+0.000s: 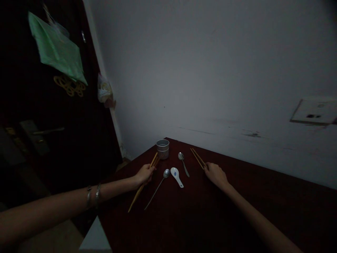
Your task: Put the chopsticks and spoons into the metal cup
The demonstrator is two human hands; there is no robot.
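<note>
1. While the room is pretty dim, the head camera shows a dark reddish-brown wooden table pushed up against a pale grey wall, with its far corner pointing away from the person.
2. Left hand is curled around a pair of long tan wooden chopsticks, fingers closed on them about midway; the sticks run diagonally, upper tips near the cup, lower ends toward the table's left edge.
3. Right hand sits palm down on the table, fingertips on the near end of a second pair of tan wooden chopsticks. Can't tell if it's actually pinching them or just touching, too dark.
4. Between the hands: a small round silver metal cup upright near the far corner, a short metal spoon just right of it, a long-handled metal ladle spoon lying beside the left-hand chopsticks, and a white ceramic soup spoon with a blue mark between the two metal ones. None of these touch each other as far as I can see.
5. Room-wise, the near and right parts of the tabletop are bare. The left edge drops off close to the left forearm, next to a dark door with a lever handle.
6. A white wall socket plate sits on the wall at right.
</note>
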